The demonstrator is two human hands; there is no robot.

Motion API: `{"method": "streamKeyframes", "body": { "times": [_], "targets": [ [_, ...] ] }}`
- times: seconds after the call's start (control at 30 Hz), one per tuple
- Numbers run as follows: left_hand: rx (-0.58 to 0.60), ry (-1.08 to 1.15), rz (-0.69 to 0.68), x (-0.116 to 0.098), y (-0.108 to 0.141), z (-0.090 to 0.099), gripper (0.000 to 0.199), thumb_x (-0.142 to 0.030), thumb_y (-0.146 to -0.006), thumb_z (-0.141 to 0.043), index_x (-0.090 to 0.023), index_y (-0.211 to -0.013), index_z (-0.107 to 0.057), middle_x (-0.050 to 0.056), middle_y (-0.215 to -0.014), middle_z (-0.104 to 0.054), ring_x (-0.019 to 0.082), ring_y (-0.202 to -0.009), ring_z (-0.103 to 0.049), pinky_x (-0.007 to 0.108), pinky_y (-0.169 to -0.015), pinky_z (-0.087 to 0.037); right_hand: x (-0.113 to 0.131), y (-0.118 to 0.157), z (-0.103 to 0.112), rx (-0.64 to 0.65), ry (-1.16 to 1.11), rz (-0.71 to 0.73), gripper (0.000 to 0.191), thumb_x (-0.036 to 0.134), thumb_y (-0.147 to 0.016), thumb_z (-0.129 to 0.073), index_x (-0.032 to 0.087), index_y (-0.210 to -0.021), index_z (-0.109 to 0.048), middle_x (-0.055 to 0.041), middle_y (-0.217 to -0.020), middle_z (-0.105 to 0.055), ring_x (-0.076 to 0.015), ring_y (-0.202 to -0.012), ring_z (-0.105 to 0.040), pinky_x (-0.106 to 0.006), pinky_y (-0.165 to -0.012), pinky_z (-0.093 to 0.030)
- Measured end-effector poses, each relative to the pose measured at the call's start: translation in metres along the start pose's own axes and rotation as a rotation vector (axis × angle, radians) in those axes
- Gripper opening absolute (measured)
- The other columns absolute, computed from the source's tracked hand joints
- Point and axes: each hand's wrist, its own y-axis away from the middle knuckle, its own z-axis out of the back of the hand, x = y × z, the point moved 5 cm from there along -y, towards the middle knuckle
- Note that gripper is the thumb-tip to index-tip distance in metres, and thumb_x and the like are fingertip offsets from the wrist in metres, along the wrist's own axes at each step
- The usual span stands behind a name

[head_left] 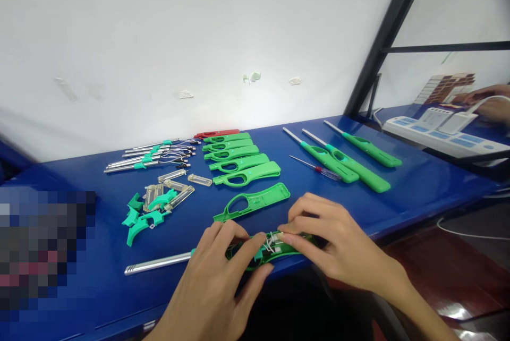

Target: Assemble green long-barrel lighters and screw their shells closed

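An opened green long-nosed gas lighter point(289, 257) lies at the table's front edge, its metal tube point(159, 263) pointing left. My left hand point(217, 272) is closed around the handle near the trigger, thumb on the near side. White wires point(271, 244) show inside the shell. With thumb and index finger, my right hand point(337, 237) pinches at a pale part inside the handle; the fingers hide most of it. Just behind my hands rests a loose green half shell point(266, 198), inner side up.
Behind lie several green shells point(255, 173), a red shell point(219, 133), metal tubes with wires point(147, 160), clear fuel tanks point(175, 197) and teal triggers point(137, 229). Rightward are a screwdriver point(326, 172), three assembled lighters point(362, 171) and a power strip point(474, 142). Another person's hand point(492, 102) shows far right.
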Motion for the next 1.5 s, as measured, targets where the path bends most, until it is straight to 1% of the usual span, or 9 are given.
{"method": "streamKeyframes", "body": {
  "times": [0.27, 0.43, 0.53, 0.6, 0.7, 0.77, 0.83, 1.27, 1.5],
  "targets": [
    [0.062, 0.004, 0.000, 0.003, 0.000, -0.003, 0.036, -0.014, -0.104, -0.059, -0.027, -0.137, -0.058, 0.006, -0.107, -0.056, 0.024, -0.092, -0.059, 0.045, -0.085, -0.055, -0.002, 0.000, 0.002, 0.009, 0.051, -0.006, 0.024, 0.033, -0.109, -0.062, 0.023, -0.096, -0.080, -0.0020, -0.083, -0.061, -0.0173, -0.077, -0.054, -0.033, -0.069, -0.040],
    [0.066, -0.002, 0.006, 0.004, 0.000, -0.003, 0.035, -0.015, -0.103, -0.059, -0.029, -0.136, -0.059, 0.007, -0.107, -0.057, 0.024, -0.093, -0.058, 0.043, -0.084, -0.055, -0.002, 0.001, -0.001, 0.055, 0.081, -0.001, 0.025, 0.035, -0.110, -0.059, 0.024, -0.098, -0.078, 0.0001, -0.079, -0.064, -0.0175, -0.075, -0.056, -0.036, -0.077, -0.042],
    [0.061, 0.004, 0.006, 0.004, 0.001, -0.003, 0.035, -0.014, -0.103, -0.059, -0.029, -0.135, -0.060, 0.007, -0.107, -0.057, 0.024, -0.093, -0.058, 0.042, -0.082, -0.055, -0.002, 0.004, -0.002, 0.076, 0.073, -0.044, 0.020, 0.032, -0.111, -0.057, 0.030, -0.124, -0.073, 0.0010, -0.089, -0.070, -0.0188, -0.084, -0.064, -0.038, -0.091, -0.044],
    [0.069, -0.003, 0.008, 0.004, 0.001, -0.003, 0.034, -0.014, -0.103, -0.059, -0.028, -0.134, -0.060, 0.007, -0.108, -0.057, 0.024, -0.093, -0.059, 0.043, -0.084, -0.056, -0.002, 0.005, -0.001, 0.042, 0.055, -0.093, 0.033, 0.027, -0.112, -0.053, 0.033, -0.144, -0.060, 0.0014, -0.095, -0.071, -0.0191, -0.092, -0.067, -0.039, -0.098, -0.044],
    [0.075, -0.009, 0.008, 0.004, 0.001, -0.003, 0.032, -0.016, -0.104, -0.059, -0.028, -0.132, -0.061, 0.008, -0.110, -0.057, 0.025, -0.095, -0.059, 0.045, -0.086, -0.056, -0.006, 0.006, 0.006, -0.083, -0.032, -0.183, 0.034, 0.026, -0.114, -0.047, 0.033, -0.146, -0.055, 0.0047, -0.084, -0.063, -0.0153, -0.073, -0.061, -0.031, -0.077, -0.047],
    [0.069, -0.007, 0.008, 0.004, 0.001, -0.003, 0.031, -0.016, -0.104, -0.059, -0.029, -0.132, -0.062, 0.007, -0.110, -0.057, 0.025, -0.095, -0.060, 0.047, -0.089, -0.056, -0.010, 0.006, 0.008, -0.141, -0.094, -0.251, 0.029, 0.029, -0.114, -0.046, 0.032, -0.141, -0.056, 0.0081, -0.071, -0.050, -0.0133, -0.057, -0.049, -0.028, -0.060, -0.039],
    [0.065, -0.009, 0.007, 0.004, 0.001, -0.003, 0.031, -0.015, -0.104, -0.060, -0.028, -0.131, -0.062, 0.007, -0.110, -0.058, 0.025, -0.095, -0.060, 0.050, -0.092, -0.056, -0.013, 0.004, 0.007, -0.147, -0.125, -0.306, 0.026, 0.030, -0.114, -0.048, 0.031, -0.139, -0.055, 0.0102, -0.065, -0.040, -0.0124, -0.052, -0.042, -0.027, -0.054, -0.033],
    [0.049, -0.012, -0.010, 0.004, 0.001, -0.004, 0.028, -0.016, -0.105, -0.059, -0.026, -0.130, -0.063, 0.007, -0.108, -0.058, 0.024, -0.093, -0.059, 0.047, -0.092, -0.053, -0.015, -0.001, -0.003, 0.048, -0.021, -0.319, 0.024, 0.025, -0.110, -0.051, 0.031, -0.129, -0.065, 0.0101, -0.063, -0.036, -0.0121, -0.053, -0.038, -0.024, -0.054, -0.029],
    [0.052, -0.008, -0.023, 0.003, 0.000, -0.003, 0.028, -0.014, -0.104, -0.059, -0.024, -0.130, -0.064, 0.008, -0.108, -0.057, 0.024, -0.094, -0.058, 0.044, -0.086, -0.054, -0.010, -0.002, -0.004, 0.034, 0.061, -0.249, 0.032, 0.017, -0.108, -0.048, 0.033, -0.130, -0.065, 0.0095, -0.066, -0.044, -0.0128, -0.052, -0.034, -0.025, -0.055, -0.028]
  ]
}}
